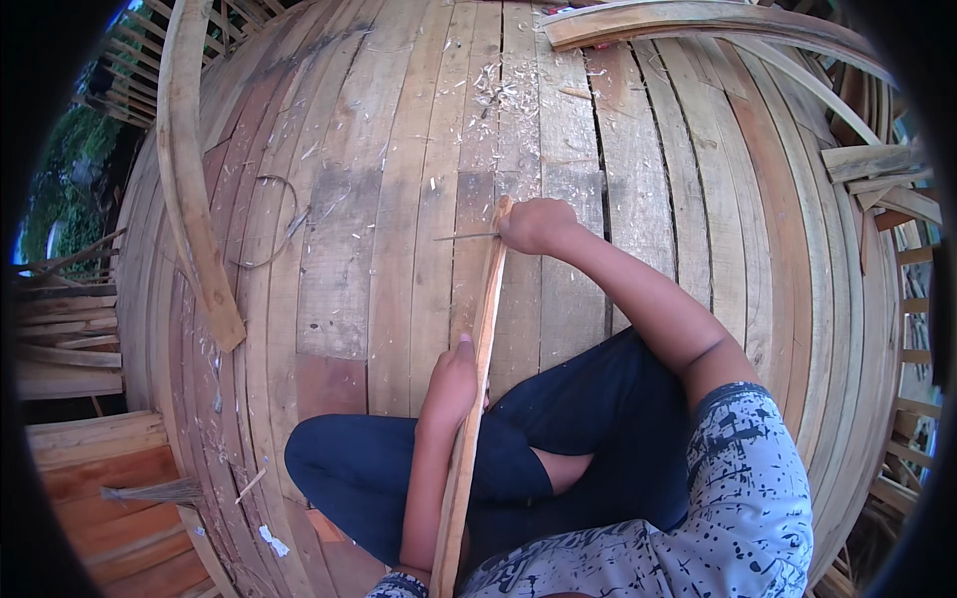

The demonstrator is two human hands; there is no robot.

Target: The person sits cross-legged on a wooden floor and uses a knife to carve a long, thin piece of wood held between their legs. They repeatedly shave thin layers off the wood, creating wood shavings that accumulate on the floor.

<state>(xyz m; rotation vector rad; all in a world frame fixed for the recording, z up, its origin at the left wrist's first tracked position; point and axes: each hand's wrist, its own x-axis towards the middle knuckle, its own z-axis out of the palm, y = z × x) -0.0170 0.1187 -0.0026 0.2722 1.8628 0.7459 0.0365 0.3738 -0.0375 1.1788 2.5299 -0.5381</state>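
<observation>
A long, narrow strip of wood (pixel 482 349) runs from my lap out past my knees, over the plank floor. My left hand (pixel 456 384) is closed round the strip near its middle, thumb pointing along it. Toward the far end of the strip, my right hand (pixel 538 225) is in a fist round the handle of a thin-bladed knife (pixel 464 237). The blade sticks out to the left, crossing the strip; the handle is hidden in my fingers. My legs are folded under the strip.
Wood shavings (pixel 503 95) litter the plank floor (pixel 409 249) ahead. A long curved board (pixel 189 189) lies at the left, another board (pixel 698 20) at the far right. A thin loop of cord or strip (pixel 289 224) lies left of centre. Stacked planks (pixel 70 339) stand at the left edge.
</observation>
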